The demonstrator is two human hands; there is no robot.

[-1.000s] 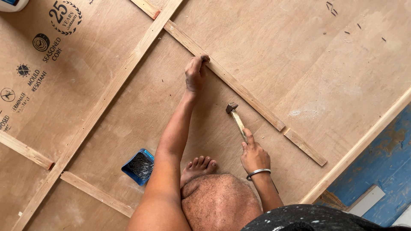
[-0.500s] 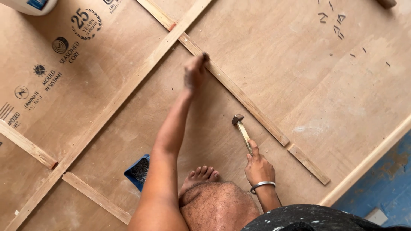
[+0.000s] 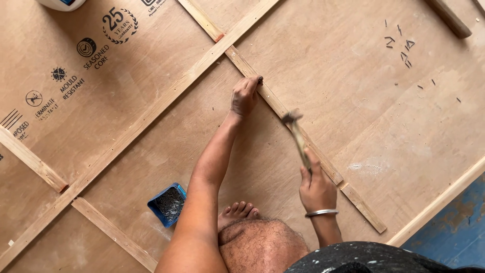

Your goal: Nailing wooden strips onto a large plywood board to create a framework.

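A nail, probably, is pinched on the wooden strip [image 3: 283,108] by the left hand [image 3: 245,97]; the hammer [image 3: 298,137], gripped in the right hand [image 3: 317,188], is raised for a square blow.

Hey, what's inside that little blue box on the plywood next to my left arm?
The blue box is open and filled with a dark heap of small thin metal pieces, probably nails. Only the top layer shows, so its depth and bottom are hidden. It sits on the plywood beside the left arm.
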